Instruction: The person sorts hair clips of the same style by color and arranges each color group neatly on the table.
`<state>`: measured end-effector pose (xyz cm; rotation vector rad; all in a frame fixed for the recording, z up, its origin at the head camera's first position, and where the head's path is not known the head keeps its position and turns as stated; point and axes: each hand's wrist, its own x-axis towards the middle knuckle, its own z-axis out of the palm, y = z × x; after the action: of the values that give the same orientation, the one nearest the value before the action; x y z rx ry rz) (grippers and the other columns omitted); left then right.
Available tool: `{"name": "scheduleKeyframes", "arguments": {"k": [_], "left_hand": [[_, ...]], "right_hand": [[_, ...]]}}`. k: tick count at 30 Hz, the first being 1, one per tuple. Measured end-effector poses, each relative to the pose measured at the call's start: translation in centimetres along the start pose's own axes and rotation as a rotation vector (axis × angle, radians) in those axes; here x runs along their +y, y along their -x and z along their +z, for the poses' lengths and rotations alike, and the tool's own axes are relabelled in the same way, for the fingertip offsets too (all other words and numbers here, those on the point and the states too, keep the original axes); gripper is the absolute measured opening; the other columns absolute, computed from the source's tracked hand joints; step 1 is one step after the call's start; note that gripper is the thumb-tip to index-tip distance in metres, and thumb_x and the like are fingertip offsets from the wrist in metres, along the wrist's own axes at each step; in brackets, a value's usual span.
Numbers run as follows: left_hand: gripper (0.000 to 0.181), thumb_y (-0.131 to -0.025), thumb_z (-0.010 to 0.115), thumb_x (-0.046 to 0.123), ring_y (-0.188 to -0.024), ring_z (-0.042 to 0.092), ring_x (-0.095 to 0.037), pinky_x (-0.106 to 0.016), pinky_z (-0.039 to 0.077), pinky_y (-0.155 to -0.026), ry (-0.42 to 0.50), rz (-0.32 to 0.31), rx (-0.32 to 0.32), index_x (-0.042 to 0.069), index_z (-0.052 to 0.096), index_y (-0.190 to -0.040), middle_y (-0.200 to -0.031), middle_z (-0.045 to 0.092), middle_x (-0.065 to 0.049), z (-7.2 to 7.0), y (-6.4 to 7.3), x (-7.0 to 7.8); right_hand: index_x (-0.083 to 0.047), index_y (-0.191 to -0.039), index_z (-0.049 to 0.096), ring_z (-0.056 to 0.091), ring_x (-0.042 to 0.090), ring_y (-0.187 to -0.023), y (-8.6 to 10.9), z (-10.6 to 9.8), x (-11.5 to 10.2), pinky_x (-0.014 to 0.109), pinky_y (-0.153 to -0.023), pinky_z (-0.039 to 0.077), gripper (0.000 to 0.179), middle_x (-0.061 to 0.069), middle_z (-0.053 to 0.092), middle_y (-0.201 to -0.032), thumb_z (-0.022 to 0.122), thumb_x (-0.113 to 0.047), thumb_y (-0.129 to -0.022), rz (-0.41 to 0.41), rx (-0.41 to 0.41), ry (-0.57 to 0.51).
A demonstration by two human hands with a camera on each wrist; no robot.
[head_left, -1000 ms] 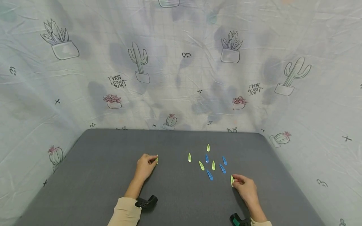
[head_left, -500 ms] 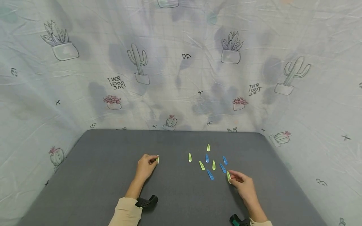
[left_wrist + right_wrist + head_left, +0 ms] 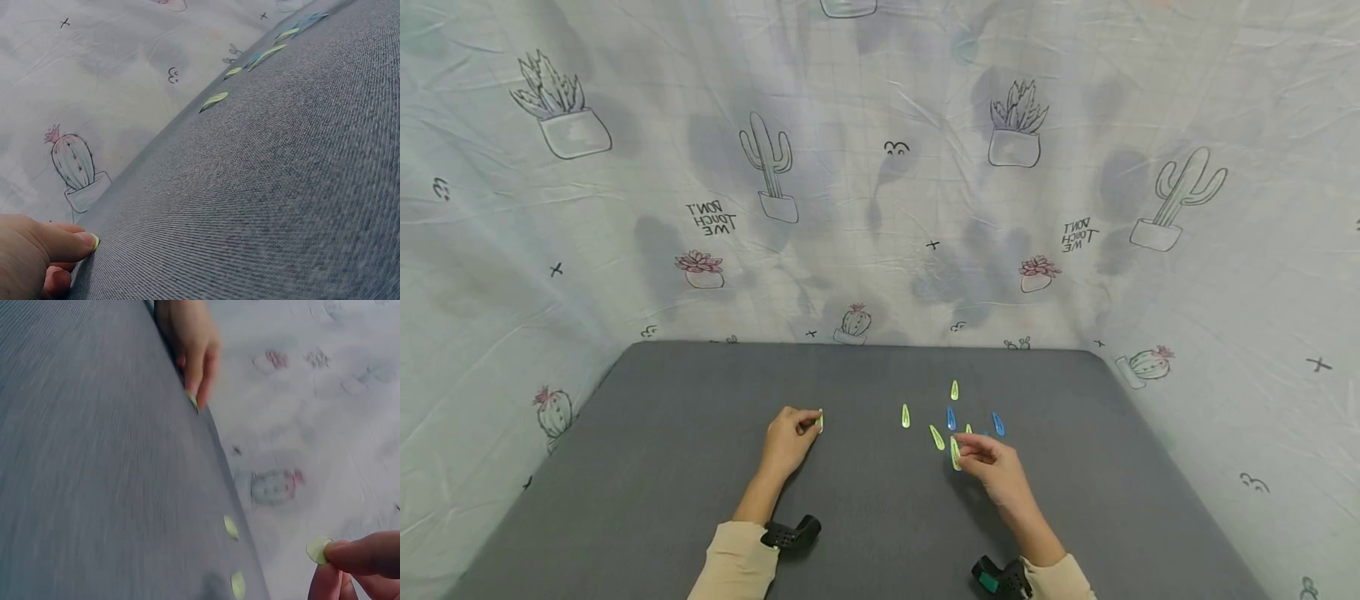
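My left hand (image 3: 787, 442) pinches a yellow-green snap hair clip (image 3: 821, 421) low over the grey table, left of the others. In the left wrist view only that clip's tip shows past the thumb. A second yellow-green hair clip (image 3: 955, 454) is pinched between the right hand's (image 3: 996, 473) thumb and fingers, held above the table. Around it lie loose yellow-green clips (image 3: 906, 416) and blue clips (image 3: 997, 423). The right hand covers some of them. In the right wrist view the held clip (image 3: 319, 550) appears rounded and blurred.
The grey table (image 3: 865, 517) ends at a back edge against a white curtain (image 3: 880, 208) printed with potted cacti. A black device (image 3: 793, 533) is strapped to the left wrist, and a similar one (image 3: 1002, 577) to the right.
With its yellow-green hair clip, the right hand has moved left from the right side of the group and now covers several loose clips. The left hand has stayed nearly still.
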<state>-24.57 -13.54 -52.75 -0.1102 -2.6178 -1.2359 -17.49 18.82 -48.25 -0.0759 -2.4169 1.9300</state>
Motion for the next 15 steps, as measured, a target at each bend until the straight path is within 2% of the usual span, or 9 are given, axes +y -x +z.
{"name": "scheduleKeyframes", "arguments": {"k": [9, 15], "left_hand": [[0.021, -0.084, 0.070, 0.009, -0.071, 0.046, -0.012, -0.028, 0.038, -0.064, -0.012, 0.003, 0.001, 0.008, 0.073, -0.105, -0.088, 0.057, -0.006, 0.0, 0.2, 0.0], [0.022, -0.082, 0.072, 0.008, -0.069, 0.046, -0.013, -0.028, 0.037, -0.064, -0.025, 0.016, 0.018, 0.007, 0.073, -0.104, -0.086, 0.057, -0.007, 0.0, 0.3, 0.1]], "right_hand": [[0.004, -0.113, 0.065, 0.058, 0.010, -0.077, -1.3, 4.5, -1.2, 0.027, -0.072, 0.051, 0.033, 0.010, 0.062, -0.089, 0.067, 0.006, -0.080, 0.011, -0.090, -0.119], [0.007, -0.115, 0.063, 0.057, 0.010, -0.077, -2.5, 7.5, -1.2, 0.025, -0.072, 0.051, 0.033, 0.011, 0.061, -0.089, 0.064, 0.006, -0.082, 0.006, -0.140, -0.187]]}}
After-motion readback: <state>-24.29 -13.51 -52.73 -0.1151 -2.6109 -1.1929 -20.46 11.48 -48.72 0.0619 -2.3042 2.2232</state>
